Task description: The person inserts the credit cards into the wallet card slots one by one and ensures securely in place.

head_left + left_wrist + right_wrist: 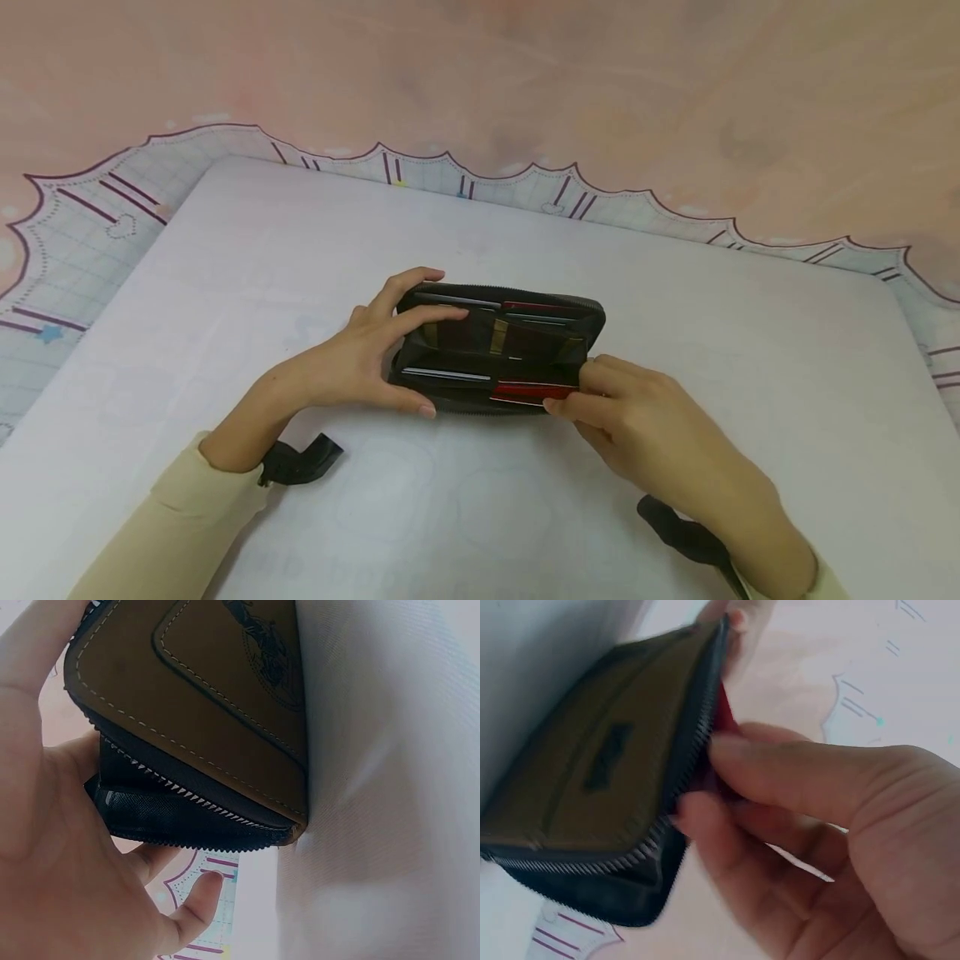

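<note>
A zip-around wallet (480,364) stands unzipped on the white table, its mouth facing up, with a black lining and several card slots. My left hand (360,358) holds it by its left end, thumb on the near side and fingers spread over the far side and inside. Its outside is tan with pale stitching and a dark printed emblem (270,664) in the left wrist view. At the near right slot, my right hand (660,425) pinches a red card (532,391); in the right wrist view the fingertips partly cover this red card (726,716).
Other cards (446,374) sit in the wallet's slots on both sides. A white tabletop (420,492) surrounds the wallet. Beyond it lies a pinkish cloth (480,83) with a scalloped printed border. Black camera pieces (300,462) jut out at both wrists.
</note>
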The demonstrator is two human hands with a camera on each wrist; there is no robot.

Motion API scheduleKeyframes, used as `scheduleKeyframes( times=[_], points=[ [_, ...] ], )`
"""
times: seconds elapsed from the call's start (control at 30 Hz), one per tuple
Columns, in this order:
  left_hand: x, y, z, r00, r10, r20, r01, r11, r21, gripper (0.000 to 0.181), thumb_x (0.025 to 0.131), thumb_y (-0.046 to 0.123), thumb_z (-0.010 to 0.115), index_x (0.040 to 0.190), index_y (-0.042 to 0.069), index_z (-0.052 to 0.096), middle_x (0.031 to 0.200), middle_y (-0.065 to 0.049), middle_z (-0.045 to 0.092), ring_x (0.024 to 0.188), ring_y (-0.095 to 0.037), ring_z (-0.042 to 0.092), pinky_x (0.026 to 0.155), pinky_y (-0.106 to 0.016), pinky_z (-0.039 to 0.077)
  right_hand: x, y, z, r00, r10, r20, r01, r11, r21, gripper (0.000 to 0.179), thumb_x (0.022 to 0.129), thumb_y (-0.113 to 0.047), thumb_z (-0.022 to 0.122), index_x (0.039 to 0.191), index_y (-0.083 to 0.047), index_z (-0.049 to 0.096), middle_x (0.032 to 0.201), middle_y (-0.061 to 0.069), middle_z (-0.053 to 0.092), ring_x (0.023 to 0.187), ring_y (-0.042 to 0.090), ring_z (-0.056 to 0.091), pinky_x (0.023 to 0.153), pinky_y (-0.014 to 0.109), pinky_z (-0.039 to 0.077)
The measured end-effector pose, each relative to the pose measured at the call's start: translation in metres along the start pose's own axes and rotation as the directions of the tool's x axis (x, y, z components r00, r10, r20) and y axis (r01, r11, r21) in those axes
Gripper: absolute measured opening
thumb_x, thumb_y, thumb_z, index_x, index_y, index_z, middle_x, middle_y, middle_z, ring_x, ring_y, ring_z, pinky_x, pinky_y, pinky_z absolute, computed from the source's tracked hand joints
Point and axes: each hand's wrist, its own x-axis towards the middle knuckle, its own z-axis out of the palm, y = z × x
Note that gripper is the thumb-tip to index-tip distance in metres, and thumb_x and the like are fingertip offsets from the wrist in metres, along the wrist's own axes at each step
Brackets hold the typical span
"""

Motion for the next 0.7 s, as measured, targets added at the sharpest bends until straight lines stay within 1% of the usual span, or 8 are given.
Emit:
scheduleKeyframes(
  times=[0.07,0.13,0.2,0.3,0.4,0.57,0.63,0.7],
  points=[
    [0.0004,0.0002,-0.0002,1.000,-0.003,0.003,0.003,1.000,0.003,0.091,0.067,0.047,0.085,0.144,0.033,0.038,0.155,0.006,0.003,0.141,-0.021,0.010,0.091,-0.057,0.024,-0.0015,0.0006,-0.0021,0.998,0.043,0.040,-0.044,0.999,0.028,0.027,0.067,0.001,0.085,0.088,-0.015,0.077,0.073,-0.009,0.053,0.066,0.007,0.044,0.055,0.018,0.041],
    [0.0009,0.0000,-0.0004,1.000,-0.003,0.005,0.003,1.000,0.007,0.090,0.068,0.048,0.084,0.144,0.033,0.038,0.155,0.006,0.003,0.141,-0.022,0.010,0.091,-0.057,0.024,-0.0031,0.0015,-0.0038,0.996,0.072,0.054,-0.074,0.996,0.043,0.034,0.067,0.004,0.084,0.093,-0.017,0.077,0.078,-0.009,0.057,0.067,0.006,0.046,0.057,0.019,0.044],
    [0.0013,-0.0001,-0.0004,1.000,-0.001,0.006,0.000,1.000,0.009,0.090,0.068,0.049,0.083,0.144,0.033,0.037,0.155,0.006,0.003,0.141,-0.022,0.010,0.091,-0.057,0.024,-0.0039,0.0015,-0.0038,0.996,0.074,0.050,-0.076,0.996,0.051,0.038,0.067,0.007,0.082,0.096,-0.016,0.077,0.081,-0.007,0.060,0.069,0.007,0.049,0.059,0.020,0.046],
    [0.0012,-0.0001,-0.0003,1.000,0.004,0.007,-0.004,1.000,0.006,0.090,0.068,0.048,0.084,0.144,0.032,0.038,0.155,0.005,0.003,0.140,-0.021,0.011,0.090,-0.057,0.024,-0.0035,0.0007,-0.0024,0.996,0.071,0.045,-0.073,0.996,0.054,0.040,0.067,0.009,0.081,0.098,-0.015,0.077,0.083,-0.005,0.061,0.070,0.007,0.050,0.059,0.021,0.047],
    [0.0006,0.0004,-0.0002,1.000,0.005,0.006,-0.005,1.000,0.000,0.091,0.067,0.046,0.085,0.144,0.032,0.038,0.155,0.005,0.003,0.140,-0.021,0.011,0.091,-0.057,0.023,-0.0028,0.0015,-0.0020,0.992,0.108,0.067,-0.112,0.991,0.071,0.038,0.068,0.008,0.081,0.098,-0.016,0.077,0.084,-0.006,0.063,0.072,0.007,0.053,0.062,0.022,0.049],
    [-0.0003,0.0006,-0.0006,1.000,0.005,0.004,-0.005,1.000,0.006,0.091,0.068,0.047,0.084,0.144,0.032,0.038,0.155,0.005,0.003,0.140,-0.020,0.011,0.092,-0.057,0.023,-0.0023,0.0082,-0.0046,0.976,0.190,0.108,-0.201,0.974,0.107,0.033,0.072,0.005,0.080,0.096,-0.017,0.078,0.078,-0.011,0.061,0.066,0.006,0.049,0.057,0.020,0.045],
    [0.0000,0.0005,-0.0008,1.000,0.011,0.001,-0.011,1.000,0.011,0.091,0.067,0.047,0.085,0.144,0.031,0.038,0.155,0.004,0.004,0.140,-0.019,0.012,0.092,-0.056,0.023,-0.0028,0.0092,-0.0060,0.972,0.200,0.119,-0.213,0.972,0.101,0.031,0.072,0.004,0.080,0.094,-0.018,0.078,0.077,-0.012,0.061,0.065,0.005,0.049,0.056,0.020,0.045],
    [0.0005,0.0004,-0.0008,1.000,0.017,-0.002,-0.017,1.000,0.014,0.091,0.067,0.047,0.085,0.144,0.031,0.039,0.155,0.003,0.005,0.140,-0.019,0.012,0.092,-0.056,0.023,-0.0034,0.0087,-0.0067,0.971,0.201,0.128,-0.212,0.974,0.077,0.029,0.072,0.002,0.081,0.092,-0.020,0.078,0.079,-0.012,0.063,0.068,0.004,0.053,0.059,0.022,0.048]
  ],
)
